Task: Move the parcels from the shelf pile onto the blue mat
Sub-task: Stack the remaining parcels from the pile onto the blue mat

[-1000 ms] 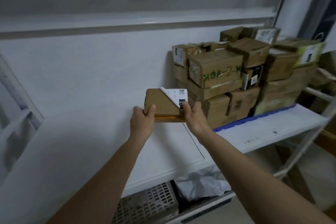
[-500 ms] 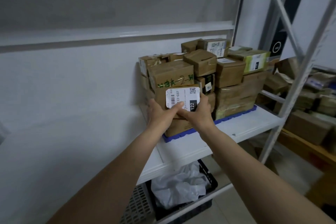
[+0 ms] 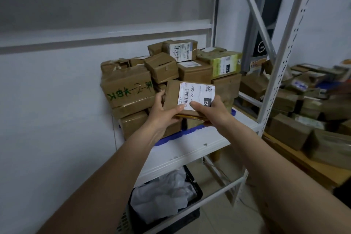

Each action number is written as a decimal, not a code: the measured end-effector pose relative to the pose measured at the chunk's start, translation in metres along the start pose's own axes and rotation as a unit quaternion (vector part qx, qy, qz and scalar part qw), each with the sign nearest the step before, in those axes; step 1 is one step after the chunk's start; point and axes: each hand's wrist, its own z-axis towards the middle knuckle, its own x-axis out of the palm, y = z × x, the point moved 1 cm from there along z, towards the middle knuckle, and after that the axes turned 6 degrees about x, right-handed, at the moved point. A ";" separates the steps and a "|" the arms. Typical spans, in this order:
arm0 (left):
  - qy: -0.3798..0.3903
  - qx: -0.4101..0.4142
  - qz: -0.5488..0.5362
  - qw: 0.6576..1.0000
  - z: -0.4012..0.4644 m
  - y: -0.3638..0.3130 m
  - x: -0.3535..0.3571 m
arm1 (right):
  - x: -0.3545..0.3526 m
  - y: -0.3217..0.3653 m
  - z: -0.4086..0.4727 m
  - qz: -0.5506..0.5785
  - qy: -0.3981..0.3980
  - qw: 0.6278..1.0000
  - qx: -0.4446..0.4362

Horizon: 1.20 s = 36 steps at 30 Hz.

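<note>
White metal shelving (image 3: 193,148) stands against a pale wall, seen from above over two bare forearms. Nearest the camera, under the shelf board, a black crate (image 3: 191,214) holds crumpled white plastic (image 3: 163,199).

Above the front edge of the shelf, both hands hold one flat brown cardboard parcel (image 3: 171,97). The left hand (image 3: 161,112) grips its left end, thumb on top and fingers curled round the far side; the right hand (image 3: 212,112) grips the near right part, thumb pressed on the label. The parcel tilts up toward the camera and is wrapped in clear tape. Its white label (image 3: 196,96) carries a barcode, a QR code, the printed text "122-C07" and a dark block partly covered by the thumb, reading "22".

Just behind the held parcel, the blue mat (image 3: 176,136) lies on the shelf, its edge showing under a stack of brown taped parcels (image 3: 191,74). One box (image 3: 127,89) on the left bears green handwriting, upside down, roughly "K-2-ABK". A box (image 3: 182,49) on top has a white barcode label with pen marks; another (image 3: 226,62) has a green and white face.

Farther right, beyond the perforated upright (image 3: 281,74), more brown parcels (image 3: 288,131) lie piled on a wooden surface (image 3: 311,167).
</note>
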 end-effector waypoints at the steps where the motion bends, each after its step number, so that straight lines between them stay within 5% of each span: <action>1: -0.005 -0.003 -0.007 1.000 0.003 0.001 0.008 | -0.008 -0.001 0.003 0.003 0.006 1.000 0.000; 13: -0.065 0.031 0.117 0.991 0.056 -0.005 0.076 | -0.067 0.001 0.048 0.015 0.008 0.998 -0.052; 21: -0.145 0.041 0.108 0.983 0.121 -0.016 0.106 | -0.090 0.034 0.090 -0.033 -0.010 0.989 -0.143; 36: -0.058 0.190 0.355 0.913 0.182 -0.082 0.098 | -0.105 0.116 0.191 -0.019 -0.039 0.987 -0.153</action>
